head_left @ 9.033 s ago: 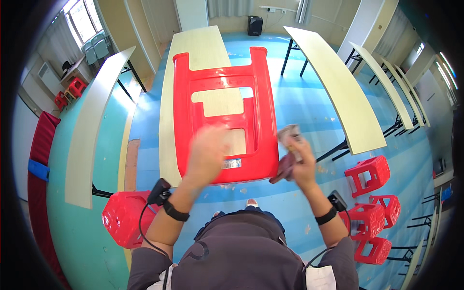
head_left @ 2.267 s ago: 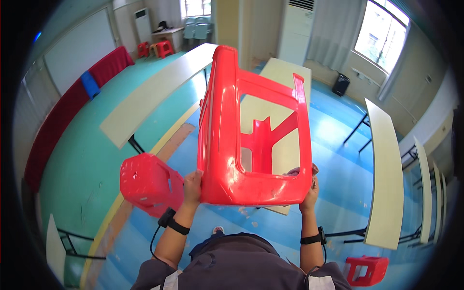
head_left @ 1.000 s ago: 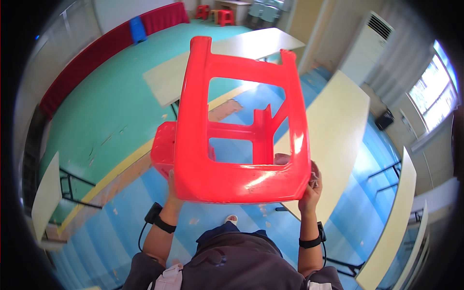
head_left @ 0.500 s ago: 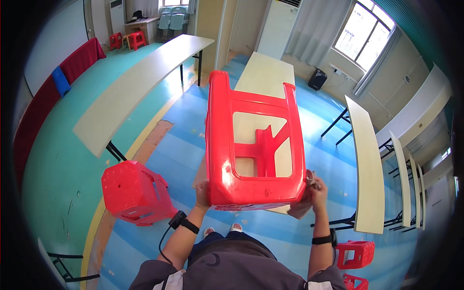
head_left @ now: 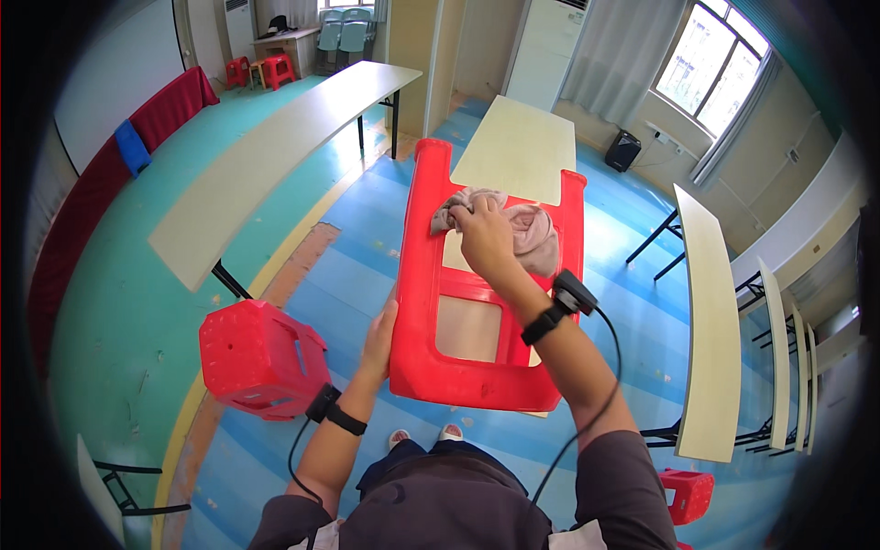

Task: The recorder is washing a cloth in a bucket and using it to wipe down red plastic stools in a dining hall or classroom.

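Observation:
A red plastic stool (head_left: 475,383) is tipped on its side in front of me, its legs pointing away and one open-framed side facing up. My left hand (head_left: 378,341) grips its left edge near the seat end, with some fingers hidden behind the stool. Bunched in my right hand (head_left: 486,236) is a greyish-pink cloth (head_left: 534,242), pressed on the crossbar near the leg ends. Part of the cloth hangs over the frame opening.
Another red stool (head_left: 261,357) stands on the floor to my left, and one more (head_left: 687,495) at lower right. Long pale tables stand at left (head_left: 266,165), ahead (head_left: 518,147) and right (head_left: 706,330). A black speaker (head_left: 622,150) is by the far wall.
My right hand has moved from the stool's right corner up and across to its crossbar, carrying the cloth. The stool has tilted so its side frame faces up more; my left hand has shifted slightly up.

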{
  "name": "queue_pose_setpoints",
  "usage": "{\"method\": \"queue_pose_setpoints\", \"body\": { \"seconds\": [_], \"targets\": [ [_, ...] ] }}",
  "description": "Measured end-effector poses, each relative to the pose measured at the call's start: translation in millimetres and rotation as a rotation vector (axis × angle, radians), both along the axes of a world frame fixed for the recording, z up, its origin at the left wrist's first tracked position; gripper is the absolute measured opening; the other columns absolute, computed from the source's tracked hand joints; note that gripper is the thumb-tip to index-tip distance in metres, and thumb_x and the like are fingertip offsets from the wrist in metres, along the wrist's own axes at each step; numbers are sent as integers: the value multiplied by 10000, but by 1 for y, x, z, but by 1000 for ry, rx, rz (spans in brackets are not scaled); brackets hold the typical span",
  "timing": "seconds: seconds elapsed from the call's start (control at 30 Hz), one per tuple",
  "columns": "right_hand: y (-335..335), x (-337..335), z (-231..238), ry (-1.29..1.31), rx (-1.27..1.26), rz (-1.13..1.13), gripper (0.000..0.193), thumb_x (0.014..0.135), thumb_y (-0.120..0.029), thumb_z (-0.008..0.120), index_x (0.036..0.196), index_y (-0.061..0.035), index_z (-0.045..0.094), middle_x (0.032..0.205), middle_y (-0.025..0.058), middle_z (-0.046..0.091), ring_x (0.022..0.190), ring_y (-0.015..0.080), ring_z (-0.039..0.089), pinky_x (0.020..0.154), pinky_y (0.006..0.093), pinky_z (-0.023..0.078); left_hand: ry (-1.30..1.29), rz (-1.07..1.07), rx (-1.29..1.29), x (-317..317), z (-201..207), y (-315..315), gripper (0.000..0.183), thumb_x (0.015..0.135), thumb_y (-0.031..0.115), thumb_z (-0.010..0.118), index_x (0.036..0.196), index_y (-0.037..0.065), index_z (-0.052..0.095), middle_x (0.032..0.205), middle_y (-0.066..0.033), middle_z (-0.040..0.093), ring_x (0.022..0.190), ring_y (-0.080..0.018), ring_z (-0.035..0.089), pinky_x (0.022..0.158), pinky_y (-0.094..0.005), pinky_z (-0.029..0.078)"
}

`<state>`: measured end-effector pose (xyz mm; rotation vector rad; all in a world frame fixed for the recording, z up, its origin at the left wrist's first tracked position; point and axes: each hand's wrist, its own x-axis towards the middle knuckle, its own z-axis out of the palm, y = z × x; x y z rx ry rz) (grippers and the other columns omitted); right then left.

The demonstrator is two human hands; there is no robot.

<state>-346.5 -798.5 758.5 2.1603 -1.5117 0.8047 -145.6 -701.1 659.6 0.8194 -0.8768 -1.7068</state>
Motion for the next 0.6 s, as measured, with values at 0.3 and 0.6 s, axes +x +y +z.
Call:
{"method": "queue_pose_setpoints", "body": {
  "seconds": [0.3, 0.6],
  "targets": [
    [30, -56, 17, -12, 299, -398, 144, 823, -138, 530, 884, -88, 651, 1089, 159, 557, 1016, 341, 536, 832, 472, 465, 10, 74, 109, 5, -17, -2, 486, 944, 435, 501, 1094, -19, 590, 937, -42, 635, 791, -94, 589, 701, -210, 480],
    [-8, 4, -8, -68, 160, -157, 178, 806, -127, 531, 918, -138, 668, 920, 178, 548, 975, 340, 534, 765, 429, 477, 91, 125, 66, -13, -19, 1, 536, 969, 444, 422, 1201, -24, 541, 1063, -69, 616, 934, -132, 583, 817, -267, 472]
  ]
}}
